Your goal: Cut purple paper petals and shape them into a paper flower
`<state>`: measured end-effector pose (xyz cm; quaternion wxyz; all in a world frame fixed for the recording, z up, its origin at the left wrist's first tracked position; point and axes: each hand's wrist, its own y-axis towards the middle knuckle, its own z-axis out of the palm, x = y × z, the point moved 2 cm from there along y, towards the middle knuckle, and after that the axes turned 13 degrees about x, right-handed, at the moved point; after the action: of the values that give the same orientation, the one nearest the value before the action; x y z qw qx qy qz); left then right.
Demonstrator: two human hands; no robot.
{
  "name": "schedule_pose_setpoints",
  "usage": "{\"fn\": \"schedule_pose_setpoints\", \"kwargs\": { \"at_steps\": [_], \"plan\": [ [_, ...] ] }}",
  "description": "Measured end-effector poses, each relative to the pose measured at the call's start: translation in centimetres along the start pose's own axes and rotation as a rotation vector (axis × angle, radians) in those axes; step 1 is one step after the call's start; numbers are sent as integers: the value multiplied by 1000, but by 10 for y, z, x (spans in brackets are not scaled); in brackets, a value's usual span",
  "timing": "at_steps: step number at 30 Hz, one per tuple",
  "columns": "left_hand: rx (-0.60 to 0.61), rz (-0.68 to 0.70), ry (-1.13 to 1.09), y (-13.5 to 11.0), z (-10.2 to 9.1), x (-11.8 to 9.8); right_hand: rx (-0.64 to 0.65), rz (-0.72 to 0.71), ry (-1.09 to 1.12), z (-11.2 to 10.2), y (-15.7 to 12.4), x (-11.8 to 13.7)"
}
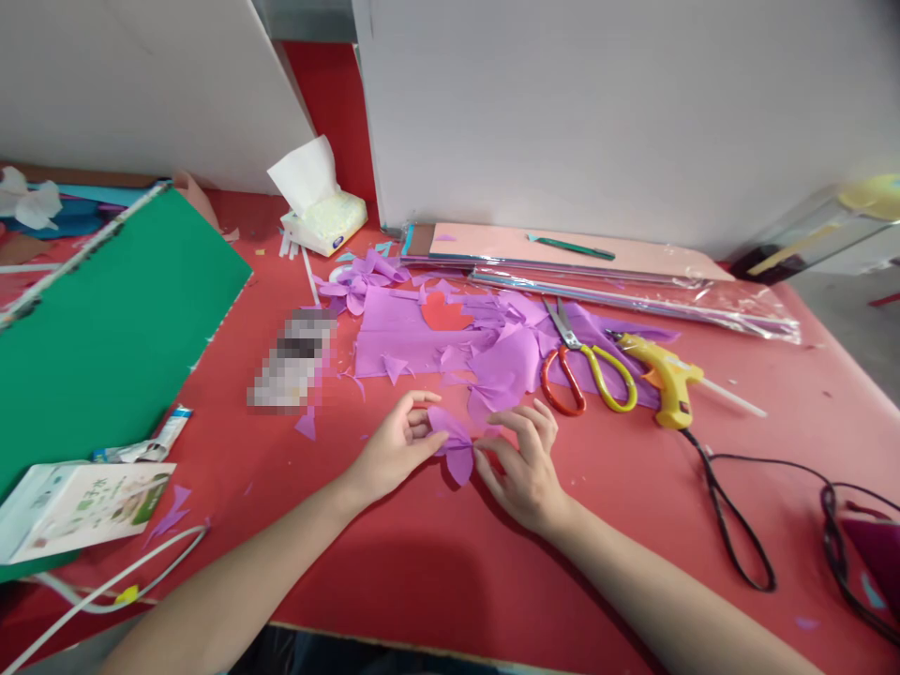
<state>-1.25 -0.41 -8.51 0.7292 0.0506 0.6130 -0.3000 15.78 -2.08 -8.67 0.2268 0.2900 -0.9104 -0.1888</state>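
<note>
Between my hands, just above the red table, is a purple paper flower [458,457] with several petals. My left hand [400,442] pinches one of its petals between thumb and fingers. On the other side, my right hand [526,469] has thumb and forefinger closed near the flower's centre. Just beyond lie purple paper sheets and scraps [394,328], with a red paper piece [444,312] on top. Scissors [577,349] with one red and one yellow handle rest on the sheets' right side.
A yellow glue gun [667,380] with a black cord [727,525] lies right. Wrapped paper packs [633,291] and a green cutter [573,247] are at the back. A tissue pack [327,220] stands back left. Left are a green board [127,337] and a white pouch [91,511].
</note>
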Motion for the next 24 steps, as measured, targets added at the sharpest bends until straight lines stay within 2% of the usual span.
{"fn": "schedule_pose_setpoints", "kwargs": {
  "at_steps": [7,14,16,18,21,24],
  "plan": [
    [-69,13,-20,3,-3,5,9,-16,7,2,-2,0],
    [-227,111,147,3,-12,4,41,-27,2,4,-3,-1],
    [-299,201,299,1,-11,-1,62,-24,-3,5,-3,0],
    [-333,344,585,-3,-6,-5,85,-21,-10,6,-3,0],
    [-283,531,1029,-7,9,-7,113,-30,-21,8,-3,0],
    [-229,535,1214,-9,20,0,136,-56,-28,10,-3,0]
  ]
}}
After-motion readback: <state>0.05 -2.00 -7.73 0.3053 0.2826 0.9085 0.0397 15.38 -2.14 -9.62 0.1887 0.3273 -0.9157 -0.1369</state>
